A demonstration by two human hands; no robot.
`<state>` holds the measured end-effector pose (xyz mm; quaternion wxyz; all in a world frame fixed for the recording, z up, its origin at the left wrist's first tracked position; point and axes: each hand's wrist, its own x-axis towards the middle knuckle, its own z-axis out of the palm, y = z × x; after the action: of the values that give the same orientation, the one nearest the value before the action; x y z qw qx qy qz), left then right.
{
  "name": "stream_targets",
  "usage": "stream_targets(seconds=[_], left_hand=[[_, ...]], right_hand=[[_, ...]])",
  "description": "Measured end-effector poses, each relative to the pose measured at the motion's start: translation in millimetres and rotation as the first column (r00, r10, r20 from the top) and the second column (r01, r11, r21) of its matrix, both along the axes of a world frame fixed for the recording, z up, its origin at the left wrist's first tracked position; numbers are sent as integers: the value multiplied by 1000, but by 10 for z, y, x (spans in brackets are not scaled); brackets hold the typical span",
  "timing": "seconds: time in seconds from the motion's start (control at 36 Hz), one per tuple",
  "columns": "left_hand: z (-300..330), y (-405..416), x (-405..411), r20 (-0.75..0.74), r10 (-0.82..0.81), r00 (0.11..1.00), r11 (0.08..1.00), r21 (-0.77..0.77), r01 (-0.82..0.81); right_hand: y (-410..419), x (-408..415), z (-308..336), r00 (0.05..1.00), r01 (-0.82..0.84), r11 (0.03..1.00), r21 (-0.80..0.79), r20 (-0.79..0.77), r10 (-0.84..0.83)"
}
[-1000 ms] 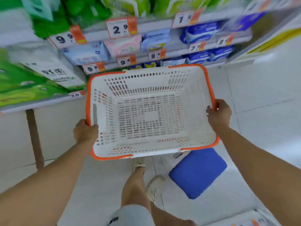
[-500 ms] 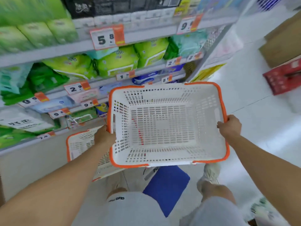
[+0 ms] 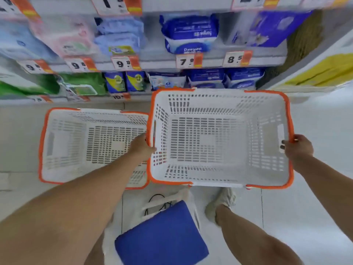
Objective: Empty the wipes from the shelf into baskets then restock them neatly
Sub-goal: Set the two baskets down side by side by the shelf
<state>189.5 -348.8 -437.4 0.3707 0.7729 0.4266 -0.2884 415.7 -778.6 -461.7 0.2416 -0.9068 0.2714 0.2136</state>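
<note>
I have the empty white basket [image 3: 219,138] by its orange rim, one of my hands on each short side: my left hand [image 3: 142,148] curled over the near-left edge, my right hand [image 3: 298,148] gripping the right edge with fingers hooked into the handle slot. It is bare inside, so I judge it light and stiff enough to carry by the rim alone; the slotted walls give a sure hold, and the plastic should not slip.

A second white basket [image 3: 91,146], also empty, sits on the floor just to the left, its rim touching or nearly touching the one I hold.

The wipes are all on the shelf [image 3: 156,64] ahead: blue wipe packs [image 3: 189,33] on the upper row, small blue-and-yellow packs [image 3: 126,81] and green packs [image 3: 84,85] on the row below. Those soft film packs will likely squash a little and slide against each other, so I would take each across its flat faces, thumb on top, not by a corner. None is in a basket yet.
</note>
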Motion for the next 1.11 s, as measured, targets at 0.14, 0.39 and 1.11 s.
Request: stream_targets(seconds=[0.14, 0.39, 1.11], left_hand=[[-569, -84, 20, 145, 120, 982, 977, 157, -142], [-873, -103, -565, 8, 280, 960, 957, -77, -278], [-1401, 562, 0, 159, -84, 984, 993, -69, 95]], right_hand=[[208, 234, -726, 998, -41, 998, 55, -36, 42], [1680, -826, -521, 671, -726, 645, 236, 43, 740], [2436, -1574, -1178, -157, -975, -122, 187, -190, 969]])
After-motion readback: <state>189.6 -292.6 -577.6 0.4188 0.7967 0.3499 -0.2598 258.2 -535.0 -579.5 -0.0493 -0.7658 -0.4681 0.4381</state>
